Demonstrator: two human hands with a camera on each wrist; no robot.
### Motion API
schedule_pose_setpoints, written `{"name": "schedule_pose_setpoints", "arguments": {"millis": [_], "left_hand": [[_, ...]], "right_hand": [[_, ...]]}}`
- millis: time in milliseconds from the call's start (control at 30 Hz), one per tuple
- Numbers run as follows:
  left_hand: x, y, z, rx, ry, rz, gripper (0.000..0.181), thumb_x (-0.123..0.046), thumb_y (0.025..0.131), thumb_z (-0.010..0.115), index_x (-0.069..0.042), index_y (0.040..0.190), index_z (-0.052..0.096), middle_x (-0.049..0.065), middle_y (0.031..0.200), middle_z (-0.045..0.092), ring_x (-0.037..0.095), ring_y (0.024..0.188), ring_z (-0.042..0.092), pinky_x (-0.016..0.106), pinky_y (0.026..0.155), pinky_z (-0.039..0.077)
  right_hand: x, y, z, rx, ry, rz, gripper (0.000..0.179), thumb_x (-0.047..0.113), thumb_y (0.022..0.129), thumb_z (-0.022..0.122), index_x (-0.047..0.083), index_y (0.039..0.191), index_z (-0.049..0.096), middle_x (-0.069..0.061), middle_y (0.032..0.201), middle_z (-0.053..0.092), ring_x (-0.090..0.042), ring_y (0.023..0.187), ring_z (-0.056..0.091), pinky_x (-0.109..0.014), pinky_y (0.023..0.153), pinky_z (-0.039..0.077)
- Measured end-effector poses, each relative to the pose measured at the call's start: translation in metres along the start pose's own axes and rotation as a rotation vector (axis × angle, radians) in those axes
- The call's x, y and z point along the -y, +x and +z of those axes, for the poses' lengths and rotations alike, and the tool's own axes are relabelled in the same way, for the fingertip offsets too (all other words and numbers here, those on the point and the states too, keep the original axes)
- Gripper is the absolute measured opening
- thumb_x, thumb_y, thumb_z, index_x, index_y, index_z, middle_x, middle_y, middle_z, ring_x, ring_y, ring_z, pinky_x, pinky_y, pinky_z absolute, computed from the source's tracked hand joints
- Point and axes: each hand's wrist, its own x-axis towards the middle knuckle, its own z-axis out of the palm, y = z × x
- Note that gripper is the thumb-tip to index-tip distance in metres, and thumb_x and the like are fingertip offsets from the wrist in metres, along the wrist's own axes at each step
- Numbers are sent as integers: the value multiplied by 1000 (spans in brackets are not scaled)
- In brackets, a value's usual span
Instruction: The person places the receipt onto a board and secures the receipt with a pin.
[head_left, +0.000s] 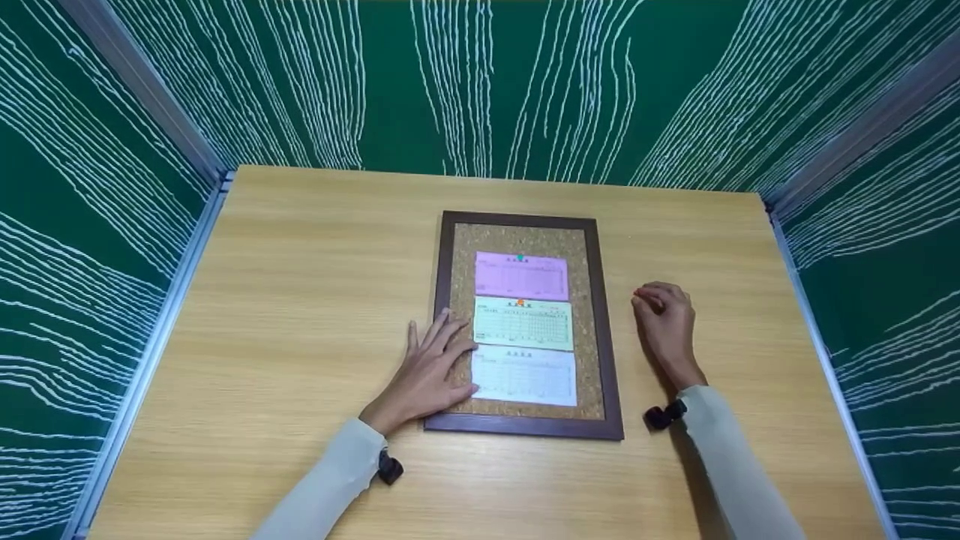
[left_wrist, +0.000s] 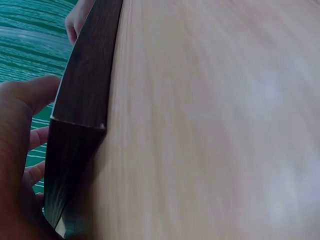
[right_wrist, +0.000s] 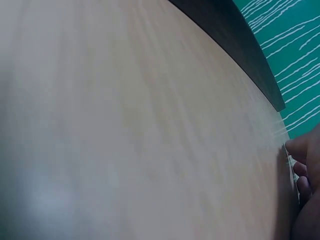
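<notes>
A framed cork board lies on the table with three printed slips on it. The pink slip has a green pushpin at its top edge. Below it, the pale green slip carries an orange pushpin. No pin shows on the white slip at the bottom. With fingers spread, my left hand rests across the board's left frame, fingertips at the edge of the white slip. To the right of the board, my right hand pinches a small orange-red pushpin between thumb and fingertips.
The wooden table extends around the board. Green panels with white wavy lines stand along the back and both sides. Metal posts mark the back corners. A black wrist camera sits at the right sleeve.
</notes>
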Motion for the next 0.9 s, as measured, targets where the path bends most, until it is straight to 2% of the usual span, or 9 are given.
{"name": "schedule_pose_setpoints", "arguments": {"millis": [367,600,900], "left_hand": [[0,-1,0,13,6,-9,63,-50,93,82,-21,147,65,8,179,33,37,170,9,80,126,-6],[0,-1,0,16,6,-6,64,-51,94,81,-21,148,64,7,180,32,35,171,7,80,126,-6],[4,-1,4,-3,3,3,63,-51,94,81,-20,146,65,7,178,36,35,171,9,81,126,-4]], "right_hand": [[2,5,3,6,-19,58,20,7,106,74,-9,117,79,-20,126,68,-29,123,57,-24,98,48],[2,6,3,3,-33,64,13,1,104,75,-10,109,78,-20,122,67,-26,118,56,-19,94,48],[9,1,-1,17,-26,48,12,3,102,78,-9,100,77,-20,118,70,-25,113,57,-17,88,45]]}}
